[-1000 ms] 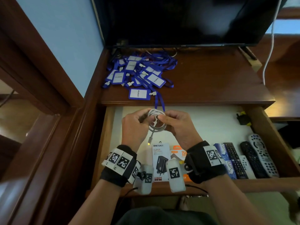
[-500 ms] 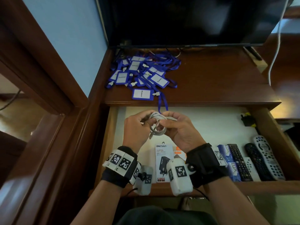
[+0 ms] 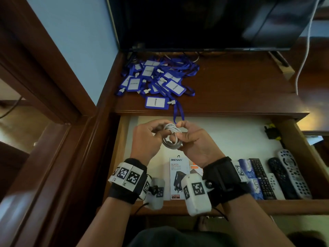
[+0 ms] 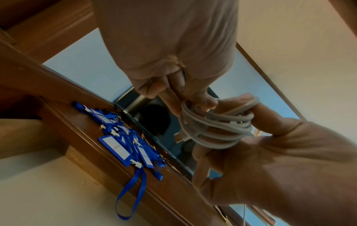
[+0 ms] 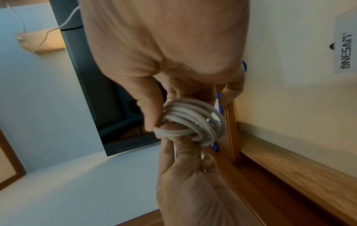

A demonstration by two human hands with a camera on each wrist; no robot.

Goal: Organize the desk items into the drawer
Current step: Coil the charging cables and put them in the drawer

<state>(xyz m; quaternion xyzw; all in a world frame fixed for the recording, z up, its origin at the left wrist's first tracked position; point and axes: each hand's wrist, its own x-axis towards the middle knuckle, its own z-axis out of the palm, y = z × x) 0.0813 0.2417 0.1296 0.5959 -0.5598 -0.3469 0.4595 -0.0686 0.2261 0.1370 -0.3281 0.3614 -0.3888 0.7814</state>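
Observation:
A coiled white cable hangs above the open drawer, held between both hands. My left hand pinches the coil's left side; its fingers curl round the loops of the cable. My right hand grips the right side, with a finger poked through the loops of the cable. A heap of blue badge holders with lanyards lies on the desk top, and one strap hangs over its front edge.
In the drawer's front row lie a ONESAM charger box, an orange box, blue soap packs and several remotes. A small black plug sits at the back right. A TV stands above the desk.
The plug end that dangled below the coil a second ago has been wound in. Both hands have kept hold of the cable at about the same spot.

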